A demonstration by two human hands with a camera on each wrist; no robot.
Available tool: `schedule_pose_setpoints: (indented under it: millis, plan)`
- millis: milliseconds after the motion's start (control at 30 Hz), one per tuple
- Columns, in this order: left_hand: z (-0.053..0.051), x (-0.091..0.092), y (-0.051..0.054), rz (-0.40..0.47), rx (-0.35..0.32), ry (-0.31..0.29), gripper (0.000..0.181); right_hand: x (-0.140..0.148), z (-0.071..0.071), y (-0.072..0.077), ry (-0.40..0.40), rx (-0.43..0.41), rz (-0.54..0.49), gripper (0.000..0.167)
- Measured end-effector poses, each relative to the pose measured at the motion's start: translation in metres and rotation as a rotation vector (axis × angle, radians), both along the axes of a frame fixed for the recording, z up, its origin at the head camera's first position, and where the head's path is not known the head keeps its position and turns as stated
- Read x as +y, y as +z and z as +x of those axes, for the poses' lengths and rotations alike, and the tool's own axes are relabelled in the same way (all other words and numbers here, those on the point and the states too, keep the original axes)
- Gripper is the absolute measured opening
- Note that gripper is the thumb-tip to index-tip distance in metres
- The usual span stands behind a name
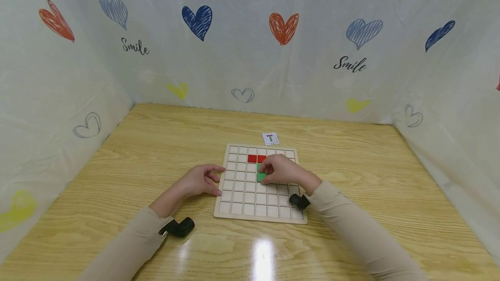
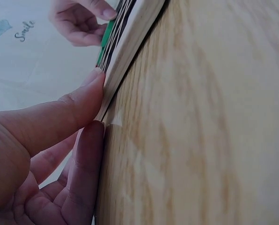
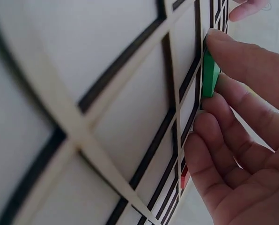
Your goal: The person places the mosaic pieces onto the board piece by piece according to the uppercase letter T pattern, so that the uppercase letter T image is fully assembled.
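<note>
A wooden grid board point(image 1: 259, 218) lies flat on the table, divided into square cells. Two red tiles point(image 1: 252, 158) sit side by side in an upper row. Below the right one, two green tiles point(image 1: 258, 167) show in a column, partly covered by fingers. My right hand point(image 1: 288, 170) pinches the lower green tile point(image 3: 209, 77) between thumb and fingers, low over the board. At the board's left edge, my left hand point(image 1: 200, 180) rests with thumb and fingertips touching the rim, fingers loosely bent; the left wrist view shows the thumb point(image 2: 85, 98) against that edge.
A small pattern card point(image 1: 271, 138) with a red and green T shape lies just beyond the board. The wooden table point(image 1: 164, 142) reaches a white curtain point(image 1: 238, 60) printed with hearts at the back and sides. Black wrist cameras point(image 1: 179, 227) hang below both wrists.
</note>
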State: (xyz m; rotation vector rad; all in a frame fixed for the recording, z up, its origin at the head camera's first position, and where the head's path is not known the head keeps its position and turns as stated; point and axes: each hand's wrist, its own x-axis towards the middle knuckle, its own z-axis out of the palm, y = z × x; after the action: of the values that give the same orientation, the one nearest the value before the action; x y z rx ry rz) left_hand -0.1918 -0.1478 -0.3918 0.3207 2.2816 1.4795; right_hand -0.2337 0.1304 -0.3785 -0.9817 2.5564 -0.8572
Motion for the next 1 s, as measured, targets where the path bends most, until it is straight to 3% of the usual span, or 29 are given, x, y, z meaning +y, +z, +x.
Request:
schedule_pose_setpoints:
  millis: [333,533,1000]
  plan:
    - [-0.0029,-0.0014,-0.0042,-0.010,0.003,-0.002,0.065,-0.0004,-0.0017,-0.0022,-0.029,0.002,0.006,0.020]
    - [-0.0022,-0.0007,-0.0015,-0.003,0.007,-0.007,0.067,-0.0009,-0.0004,0.0001,-0.059,-0.013,0.020,0.019]
    - [-0.0030,-0.0009,-0.0039,-0.006,0.004,-0.005,0.066,0.0061,0.0018,0.0014,-0.018,0.056,-0.005,0.024]
